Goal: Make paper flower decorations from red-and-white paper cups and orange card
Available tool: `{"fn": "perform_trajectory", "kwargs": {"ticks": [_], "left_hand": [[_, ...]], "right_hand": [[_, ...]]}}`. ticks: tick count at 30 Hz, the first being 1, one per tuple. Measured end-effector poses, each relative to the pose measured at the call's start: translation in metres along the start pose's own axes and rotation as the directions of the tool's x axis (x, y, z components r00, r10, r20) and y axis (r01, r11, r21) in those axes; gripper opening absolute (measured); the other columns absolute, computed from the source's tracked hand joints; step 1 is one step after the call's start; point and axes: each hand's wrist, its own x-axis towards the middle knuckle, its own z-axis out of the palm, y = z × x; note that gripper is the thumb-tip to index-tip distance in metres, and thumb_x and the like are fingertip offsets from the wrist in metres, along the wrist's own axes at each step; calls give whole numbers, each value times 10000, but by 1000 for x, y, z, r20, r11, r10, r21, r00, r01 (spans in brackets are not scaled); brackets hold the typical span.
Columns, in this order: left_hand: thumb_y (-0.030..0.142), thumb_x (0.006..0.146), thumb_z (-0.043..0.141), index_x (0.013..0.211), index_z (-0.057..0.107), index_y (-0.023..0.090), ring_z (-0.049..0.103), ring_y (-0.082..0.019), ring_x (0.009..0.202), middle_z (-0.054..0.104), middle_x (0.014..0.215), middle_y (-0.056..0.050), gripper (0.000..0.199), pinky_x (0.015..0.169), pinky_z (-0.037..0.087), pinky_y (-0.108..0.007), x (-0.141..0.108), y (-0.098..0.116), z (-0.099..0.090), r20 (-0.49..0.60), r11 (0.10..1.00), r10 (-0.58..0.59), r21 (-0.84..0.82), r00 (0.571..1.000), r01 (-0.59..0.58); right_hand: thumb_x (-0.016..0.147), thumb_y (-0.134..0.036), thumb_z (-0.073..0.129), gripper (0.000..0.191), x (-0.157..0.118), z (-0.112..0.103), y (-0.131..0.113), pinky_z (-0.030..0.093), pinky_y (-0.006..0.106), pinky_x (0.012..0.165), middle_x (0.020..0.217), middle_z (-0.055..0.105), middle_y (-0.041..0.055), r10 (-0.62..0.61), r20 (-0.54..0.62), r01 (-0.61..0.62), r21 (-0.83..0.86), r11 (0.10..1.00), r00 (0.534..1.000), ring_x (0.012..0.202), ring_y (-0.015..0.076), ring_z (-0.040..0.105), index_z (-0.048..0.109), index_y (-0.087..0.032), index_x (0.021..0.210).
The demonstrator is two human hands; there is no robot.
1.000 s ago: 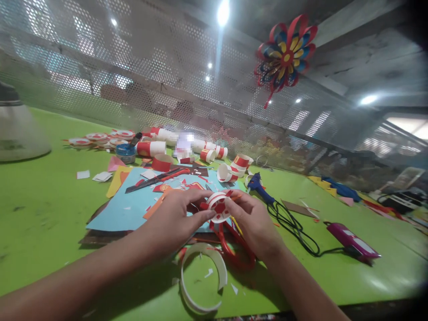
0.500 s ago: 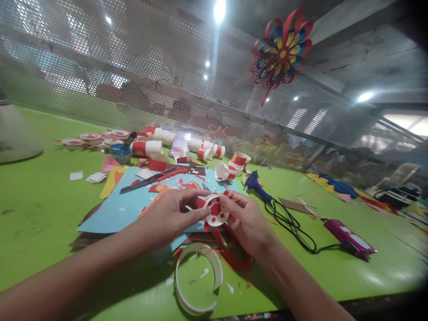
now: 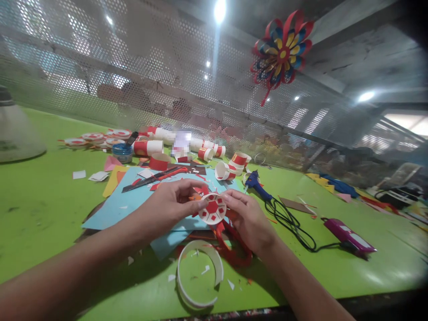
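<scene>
A round white disc with red pieces on its face (image 3: 212, 208) is between my two hands, its patterned side toward me. My left hand (image 3: 174, 206) pinches its left edge with thumb and fingers, and my right hand (image 3: 249, 218) grips the right edge. Red bits stick out behind the disc, partly hidden by my fingers. Below my right hand lie the red handles of scissors (image 3: 234, 249). A cut white paper ring (image 3: 182, 281) rests on the green table nearer to me.
Light-blue paper (image 3: 113, 207) lies under a black cutter (image 3: 147, 179). Behind are paper cups (image 3: 149, 148) and a blue jar (image 3: 122, 153). To the right are a blue glue gun (image 3: 256, 183), its looped black cord and a purple power strip (image 3: 349, 236). A paper flower hangs overhead.
The disc has turned to face me more fully and shifted slightly left in my hands. Both hands still hold its edges.
</scene>
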Motion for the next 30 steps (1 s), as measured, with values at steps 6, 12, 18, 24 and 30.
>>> {"fn": "perform_trajectory", "kwargs": {"ticks": [6, 12, 18, 24, 30], "left_hand": [[386, 738, 665, 1163, 563, 126, 594, -160, 661, 643, 741, -31, 508, 587, 474, -283, -1, -6, 0, 104, 998, 63, 24, 993, -66], [396, 758, 646, 1035, 619, 132, 629, -190, 718, 677, 842, -72, 384, 652, 508, -325, -3, -4, 0, 42, 977, 132, 161, 990, -137], [362, 784, 625, 1194, 515, 165, 634, -197, 812, 661, 956, -76, 469, 729, 509, -347, -4, -7, 3, -3, 966, 173, 197, 985, -169], [299, 812, 560, 886, 611, 160, 622, -201, 798, 672, 848, -59, 165, 728, 489, -337, -9, -2, 8, -20, 922, 218, 331, 976, -200], [261, 826, 530, 872, 615, 173, 612, -178, 754, 670, 820, -39, 131, 706, 467, -315, -11, 1, 7, -24, 879, 296, 397, 955, -263]], "right_hand": [[814, -336, 672, 177, -3, -1, 1, 467, 268, 608, 709, 629, 17, 18, 57, -11, -111, 994, 998, 606, 111, 577, 649, -161, 804], [808, -356, 671, 184, -2, -1, 2, 483, 302, 658, 727, 631, 20, 15, 32, -10, -130, 991, 999, 651, 133, 596, 655, -173, 809], [817, -339, 663, 148, -3, 2, 5, 477, 296, 690, 797, 649, 26, -52, 1, 51, -68, 996, 999, 691, 134, 597, 673, -197, 858], [819, -306, 666, 115, -4, 2, 2, 485, 316, 719, 827, 654, 19, -139, 3, 139, -52, 989, 990, 725, 150, 604, 664, -225, 901], [833, -284, 641, 129, -6, 2, 1, 474, 326, 723, 849, 643, 35, -210, 49, 215, -152, 965, 976, 779, 175, 603, 656, -219, 944]]}}
